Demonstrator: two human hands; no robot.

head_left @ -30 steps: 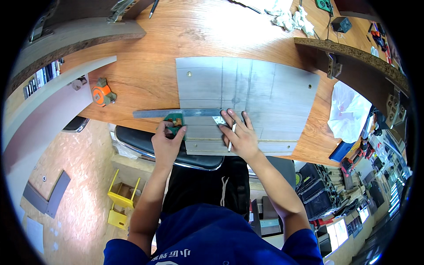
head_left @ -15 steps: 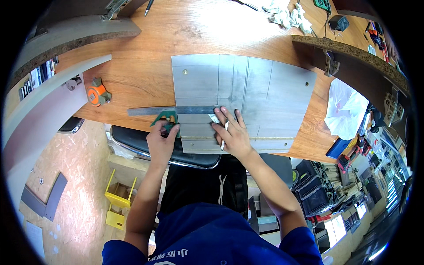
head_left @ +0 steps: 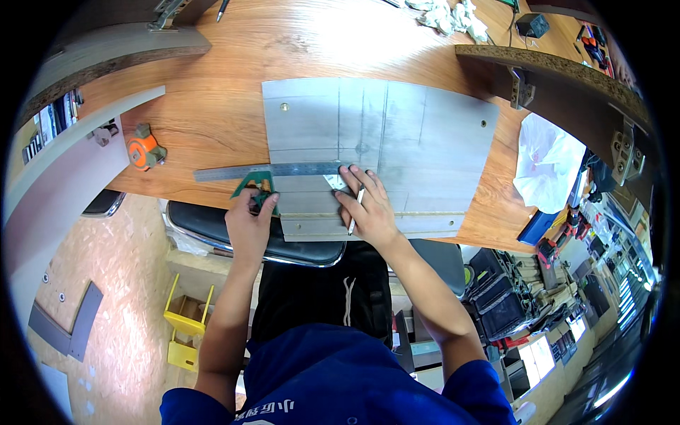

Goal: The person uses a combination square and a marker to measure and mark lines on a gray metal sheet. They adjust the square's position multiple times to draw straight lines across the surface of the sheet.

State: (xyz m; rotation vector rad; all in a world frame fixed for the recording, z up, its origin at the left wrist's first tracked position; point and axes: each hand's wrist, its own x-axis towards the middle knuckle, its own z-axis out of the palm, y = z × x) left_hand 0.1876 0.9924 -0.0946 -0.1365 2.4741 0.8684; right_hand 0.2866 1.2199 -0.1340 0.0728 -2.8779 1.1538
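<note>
A grey board (head_left: pixel 418 156) with thin dark lines drawn on it lies on the table. A steel ruler (head_left: pixel 297 170) crosses its left part and sticks out past its left edge. The ruler runs through a green combination square head (head_left: pixel 253 181) at that edge. My left hand (head_left: pixel 248 225) is closed around this head, thumb and fingers bent. My right hand (head_left: pixel 372 216) presses its fingertips at the ruler's right end. A slim white pen (head_left: pixel 357 210) is held in that hand. Beside its fingers a small white triangular piece (head_left: pixel 334 182) shows, partly covered.
An orange tape measure (head_left: pixel 145 150) sits to the left, near an upright white panel (head_left: pixel 106 142). A white plastic bag (head_left: pixel 549 166) lies to the right. Dark panels with hinges (head_left: pixel 523 86) stand at both sides. A black stool (head_left: pixel 212 228) is under the table edge.
The whole view has shifted slightly, so things sit a little more to the left and higher. The right fingers have drawn closer together; both hands keep their hold on the square and pen.
</note>
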